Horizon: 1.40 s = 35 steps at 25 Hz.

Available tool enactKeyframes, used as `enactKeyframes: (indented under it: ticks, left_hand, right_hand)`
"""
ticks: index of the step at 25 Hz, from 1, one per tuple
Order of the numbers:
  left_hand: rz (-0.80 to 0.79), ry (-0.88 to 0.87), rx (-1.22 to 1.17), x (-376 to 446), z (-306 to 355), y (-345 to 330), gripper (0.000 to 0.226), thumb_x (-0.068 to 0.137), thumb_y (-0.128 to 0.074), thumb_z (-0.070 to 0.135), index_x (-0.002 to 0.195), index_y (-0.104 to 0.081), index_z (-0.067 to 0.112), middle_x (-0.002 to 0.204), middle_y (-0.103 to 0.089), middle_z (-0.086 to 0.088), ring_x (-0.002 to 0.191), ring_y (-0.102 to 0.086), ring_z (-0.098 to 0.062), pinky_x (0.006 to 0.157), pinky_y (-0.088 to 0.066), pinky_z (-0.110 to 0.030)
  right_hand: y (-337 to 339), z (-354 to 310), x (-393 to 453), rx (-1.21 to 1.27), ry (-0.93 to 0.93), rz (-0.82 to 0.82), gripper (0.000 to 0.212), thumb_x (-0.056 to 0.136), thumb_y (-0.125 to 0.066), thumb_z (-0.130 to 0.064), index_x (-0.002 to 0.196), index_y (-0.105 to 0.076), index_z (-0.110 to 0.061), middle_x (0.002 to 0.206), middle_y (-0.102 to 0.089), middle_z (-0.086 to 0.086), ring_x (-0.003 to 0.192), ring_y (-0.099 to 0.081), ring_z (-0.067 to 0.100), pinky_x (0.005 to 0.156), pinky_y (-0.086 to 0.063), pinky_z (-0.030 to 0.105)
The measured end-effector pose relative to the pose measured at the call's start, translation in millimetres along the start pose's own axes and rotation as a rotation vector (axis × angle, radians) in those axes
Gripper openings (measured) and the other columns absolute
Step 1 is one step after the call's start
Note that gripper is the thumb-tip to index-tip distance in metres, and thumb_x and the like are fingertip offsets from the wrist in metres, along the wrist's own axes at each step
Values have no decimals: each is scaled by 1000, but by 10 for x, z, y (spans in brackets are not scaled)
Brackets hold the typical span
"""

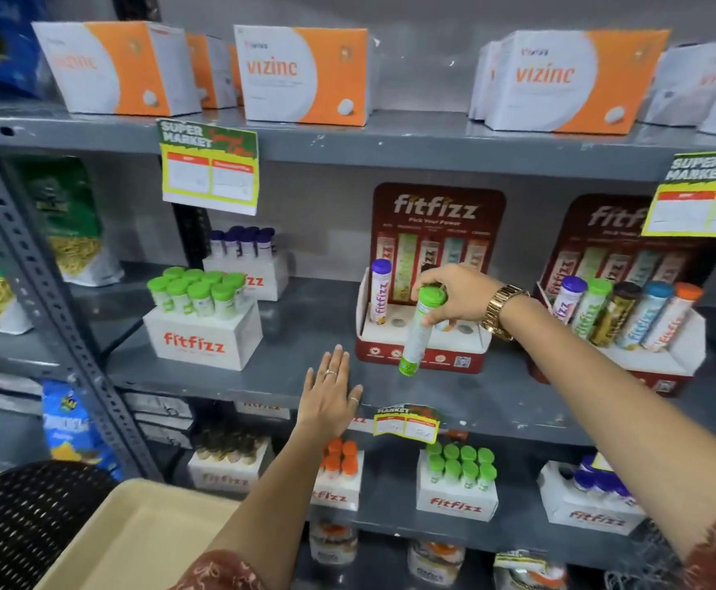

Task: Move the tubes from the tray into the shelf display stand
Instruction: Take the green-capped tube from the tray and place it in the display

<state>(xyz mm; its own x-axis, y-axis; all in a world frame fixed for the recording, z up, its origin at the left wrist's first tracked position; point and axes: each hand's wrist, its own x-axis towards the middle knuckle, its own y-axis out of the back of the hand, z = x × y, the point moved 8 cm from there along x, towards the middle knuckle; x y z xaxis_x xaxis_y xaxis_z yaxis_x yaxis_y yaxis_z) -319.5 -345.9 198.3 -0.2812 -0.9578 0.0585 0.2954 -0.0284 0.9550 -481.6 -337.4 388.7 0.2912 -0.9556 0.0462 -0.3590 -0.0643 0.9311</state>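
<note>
- Three grey metal shelves (305,300) are filling the view, carrying orange-and-white Vizinc boxes (305,74) on top and white Fitfizz cartons of capped tubes on the middle and lower levels.
- Sitting at the bottom left, a beige tray (143,534) is showing only its bare inner surface (its far edge is cut off by the frame).
- On the middle shelf, the red display stand (422,355) is standing upright, holding one purple-capped tube (380,291) in its leftmost hole; the other holes are showing empty.
- The right hand (460,295), wearing a gold watch, is gripping a green-capped tube (422,330) near its cap, the tube hanging tilted just in front of the stand.
- The left hand (330,393) is lying open and flat, fingers together, over the shelf's front edge, holding nothing.
</note>
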Motion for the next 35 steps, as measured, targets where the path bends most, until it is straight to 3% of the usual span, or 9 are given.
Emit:
enactKeyframes:
  ticks: [4, 7, 11, 15, 21, 24, 28, 31, 35]
  left_hand:
    - [-124, 50, 53, 108, 18, -275, 59, 100, -19, 41, 149, -1, 14, 159, 4, -3, 146, 5, -20, 117, 7, -49]
    - [-134, 69, 90, 147, 2, -318, 58, 100, -16, 43, 150, -2, 18, 160, 2, -1, 146, 4, -20, 116, 10, -50]
    - [-156, 72, 96, 155, -7, -325, 58, 100, -16, 44, 150, -1, 19, 159, 3, -1, 146, 5, -21, 115, 10, -50]
    - [-158, 70, 97, 147, -3, -325, 58, 100, -15, 45, 150, -1, 18, 160, 3, -1, 146, 5, -21, 115, 10, -49]
    - [-170, 77, 118, 158, -8, -337, 59, 99, -14, 46, 150, 1, 20, 159, 5, -1, 146, 7, -22, 115, 10, -49]
    - [-167, 81, 129, 156, 1, -332, 59, 99, -14, 47, 150, 1, 20, 159, 5, -1, 146, 7, -23, 115, 10, -49]
    - [-158, 73, 127, 152, 16, -310, 58, 99, -14, 46, 149, 0, 20, 160, 4, -2, 146, 7, -24, 115, 10, -50]
    - [-156, 74, 127, 145, 16, -307, 58, 99, -14, 46, 149, 1, 20, 160, 4, -1, 146, 7, -23, 115, 10, -49]
    - [-147, 72, 113, 138, 18, -301, 58, 99, -14, 47, 149, 0, 20, 159, 4, -1, 146, 8, -23, 116, 10, -48]
  right_hand:
    - [173, 113, 29, -98, -52, 25, 31, 70, -80, -24, 96, -68, -12, 89, -58, -2, 76, -55, 15, 55, -39, 19]
    - [241, 164, 85, -86, -109, 4, 29, 66, -83, -28, 82, -64, -14, 86, -66, 5, 41, -57, 0, 52, -51, 24]
    - [337, 120, 144, -73, -113, 32, 30, 68, -80, -20, 73, -51, -12, 73, -60, 3, 50, -57, 17, 32, -41, 15]
    - [384, 187, 173, 95, -161, 40, 16, 73, -77, -10, 86, -68, -7, 64, -65, 5, 33, -57, 8, 33, -48, 18]
    - [368, 344, 187, 182, -337, -50, 33, 68, -81, -1, 98, -67, 3, 61, -67, 11, 32, -62, 6, 42, -56, 18]
    - [352, 357, 212, 149, -337, -40, 37, 72, -77, 3, 106, -63, 4, 62, -66, 11, 32, -60, 5, 37, -54, 17]
    - [290, 355, 302, 87, -288, 51, 46, 75, -77, -11, 116, -57, -8, 103, -65, 18, 46, -62, 15, 32, -48, 15]
    - [224, 376, 435, 18, -282, 101, 65, 77, -76, -21, 134, -46, -13, 137, -45, 18, 49, -62, 14, 44, -53, 20]
    - [110, 357, 665, 26, -284, 132, 66, 81, -73, -21, 138, -42, -11, 141, -42, 16, 84, -70, 27, 58, -54, 20]
